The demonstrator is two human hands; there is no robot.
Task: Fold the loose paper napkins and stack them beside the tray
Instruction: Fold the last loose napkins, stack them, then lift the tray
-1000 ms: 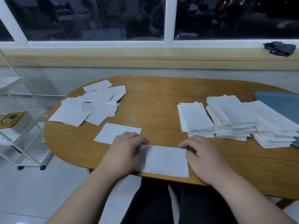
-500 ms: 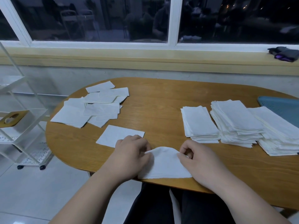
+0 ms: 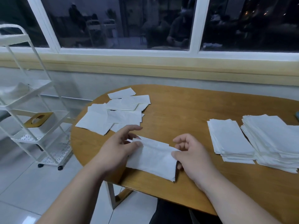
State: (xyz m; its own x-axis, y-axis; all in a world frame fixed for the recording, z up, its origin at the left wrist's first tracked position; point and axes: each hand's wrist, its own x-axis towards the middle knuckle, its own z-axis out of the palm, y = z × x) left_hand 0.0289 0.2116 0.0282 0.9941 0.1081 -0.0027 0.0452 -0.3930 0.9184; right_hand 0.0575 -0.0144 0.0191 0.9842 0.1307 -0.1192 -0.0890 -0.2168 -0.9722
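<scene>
Seemingly, napkin (image 3: 152, 157) between left fingers (image 3: 137, 144) and right fingers (image 3: 176, 154).

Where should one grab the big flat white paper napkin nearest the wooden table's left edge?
Pinch the white paper napkin at its free near corner, coming from the person's side: it lies flat, and other loose napkins overlap its right side.

Dark windows (image 3: 126, 21), white trolley (image 3: 32, 113), tiled floor (image 3: 24, 191)

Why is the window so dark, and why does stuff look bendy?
Head view: the window glass is dark, with faint shapes like reflections. Head view: the wide lens tilts the white cart and window frame. Soft shadow lies under the napkin the left hand and right hand pinch.
</scene>
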